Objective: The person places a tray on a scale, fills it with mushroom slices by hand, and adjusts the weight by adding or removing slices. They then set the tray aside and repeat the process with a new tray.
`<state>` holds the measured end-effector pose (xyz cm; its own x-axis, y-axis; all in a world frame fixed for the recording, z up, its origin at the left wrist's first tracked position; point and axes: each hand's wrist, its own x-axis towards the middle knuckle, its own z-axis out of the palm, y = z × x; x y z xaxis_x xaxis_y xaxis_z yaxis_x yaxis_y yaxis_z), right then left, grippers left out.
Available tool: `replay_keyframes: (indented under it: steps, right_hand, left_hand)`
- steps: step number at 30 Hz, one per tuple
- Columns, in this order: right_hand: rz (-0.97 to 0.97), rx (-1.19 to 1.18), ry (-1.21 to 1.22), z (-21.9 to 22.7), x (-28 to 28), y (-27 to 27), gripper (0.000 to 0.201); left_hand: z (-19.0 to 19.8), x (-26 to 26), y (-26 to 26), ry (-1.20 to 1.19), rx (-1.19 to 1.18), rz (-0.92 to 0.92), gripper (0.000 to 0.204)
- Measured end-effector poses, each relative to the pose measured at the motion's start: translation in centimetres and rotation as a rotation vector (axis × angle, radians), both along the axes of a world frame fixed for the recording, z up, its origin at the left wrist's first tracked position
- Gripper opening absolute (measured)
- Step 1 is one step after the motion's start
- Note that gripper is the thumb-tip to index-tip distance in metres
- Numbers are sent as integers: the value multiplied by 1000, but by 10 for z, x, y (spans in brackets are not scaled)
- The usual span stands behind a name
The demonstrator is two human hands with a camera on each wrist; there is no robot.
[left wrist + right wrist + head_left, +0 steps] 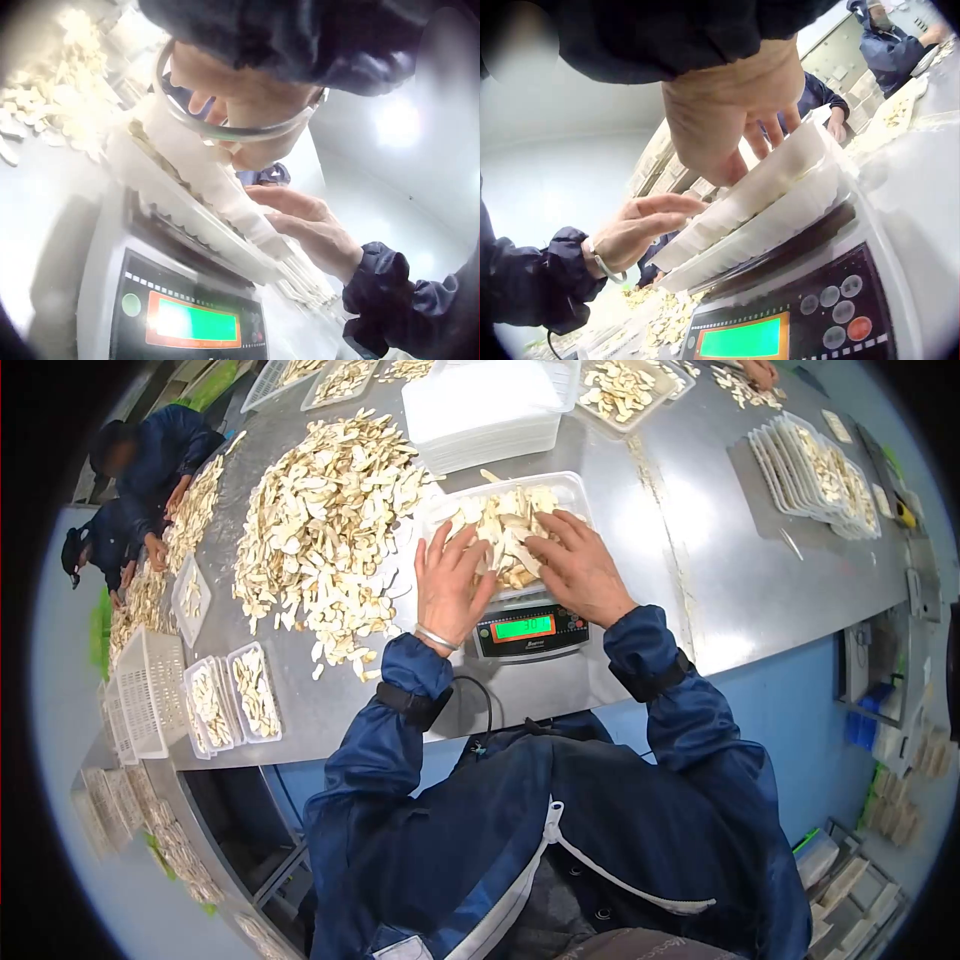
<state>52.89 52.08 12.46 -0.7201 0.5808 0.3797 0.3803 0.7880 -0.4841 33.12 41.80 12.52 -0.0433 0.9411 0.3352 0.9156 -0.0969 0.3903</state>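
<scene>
Head view first: both your hands sit over the clear plastic tray [560,490] on the scale [530,632], right in the middle of the frame. Your left hand [450,585] has its fingers spread and pretty much straight, lying flat on the pale slices [505,525] at the tray's near-left edge, not gripping anything I can make out. Your right hand [580,565] reaches in from the right, fingers stretched out across the slices, also not closed around anything. The scale's display [523,627] glows green just below the tray. Left of the tray there's a big loose heap of slices [320,530] on the metal table [720,560], and a stack of empty trays [485,410] up top.

Left wrist view: your left hand [240,97], bangle [225,131] on the wrist, hangs over the tray's rim [195,202], and your right hand [307,225] comes in flat from the right, fingers straight.

Right wrist view: your right hand [727,105] fills the top, fingers dipping past the tray's edge [765,195]; your left hand [645,225] lies open at mid-left. Can't tell from here if the fingertips pinch a slice.
</scene>
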Motion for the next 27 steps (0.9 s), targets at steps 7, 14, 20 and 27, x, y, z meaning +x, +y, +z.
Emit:
replay_keyframes:
  steps: [7, 14, 20, 27]
  right_hand:
    - [-6, -28, 39, 3, 9, 15, 39]
    - [13, -33, -1, -2, -8, 19, 45]
    - [-4, -145, 112, 1, -5, 14, 40]
    - [-471, -558, 228, -30, 52, 38, 27]
  left_hand:
    - [-6, -12, -6, -145, 109, 67, 43]
    - [-4, -8, 36, 75, -99, -15, 65]
    - [-8, -14, 14, -45, -13, -55, 45]
    - [-23, -38, 3, -197, 47, 193, 56]
